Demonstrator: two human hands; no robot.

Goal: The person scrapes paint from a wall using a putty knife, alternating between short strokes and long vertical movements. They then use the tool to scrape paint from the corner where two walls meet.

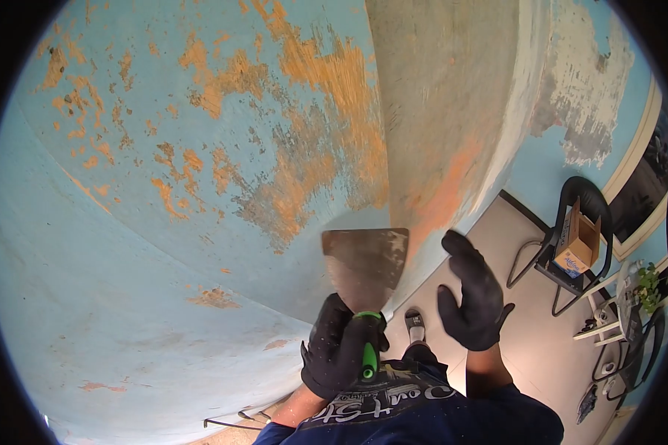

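My left hand (pixel 332 352), in a black glove, is wrapped round the green handle of a scraper (pixel 365 271). The broad metal blade points up and away from me, dusty and stained, and overlaps the lower part of the blue wall (pixel 223 222). Gloved in black too, my right hand (pixel 471 297) is raised to the right of the blade, fingers stretched out and thumb apart, holding nothing. Paint has come off the wall in orange and grey patches (pixel 334 67) above the blade. A bare grey-beige strip (pixel 453 74) with an orange smear runs beside them.
At the right a black chair (pixel 590 200) carries an open cardboard box (pixel 577 241). Nearer me stand a small white table (pixel 608 322) and a green plant (pixel 648 285). My shoe (pixel 415 320) rests on the pale tiled floor (pixel 490 245) close to the wall's base.
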